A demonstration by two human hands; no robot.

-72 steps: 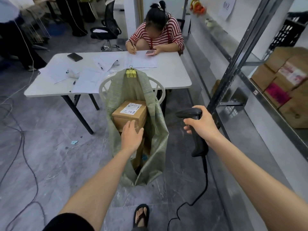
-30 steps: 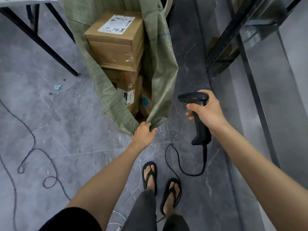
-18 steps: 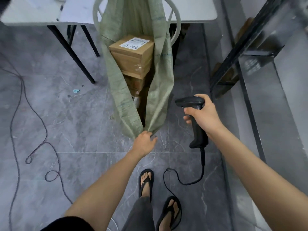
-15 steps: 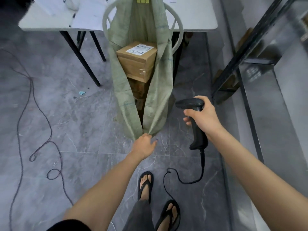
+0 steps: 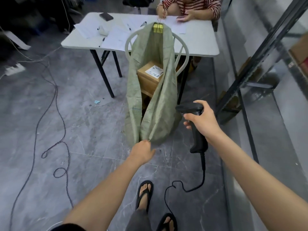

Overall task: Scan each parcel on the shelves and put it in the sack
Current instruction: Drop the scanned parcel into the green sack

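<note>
A green woven sack (image 5: 164,104) hangs from a white chair (image 5: 182,45), fastened at the top by a yellow clip (image 5: 158,28). Inside it a brown cardboard parcel (image 5: 149,76) with a white label sits on top of other boxes. My left hand (image 5: 143,151) pinches the front rim of the sack and holds it stretched toward me. My right hand (image 5: 202,121) grips a black barcode scanner (image 5: 196,129) to the right of the sack, its cable trailing to the floor. More parcels (image 5: 300,50) show on the metal shelf at the far right.
A white table (image 5: 200,42) with papers and a phone stands behind the chair; a person in a striped top writes there. The metal shelf frame (image 5: 260,52) runs along the right. Loose cables (image 5: 56,114) lie on the grey floor to the left. My sandalled feet are below.
My left hand left the top parcel, took the sack's front rim and drew it toward me, narrowing the opening. The view rose from the floor back to the table.
</note>
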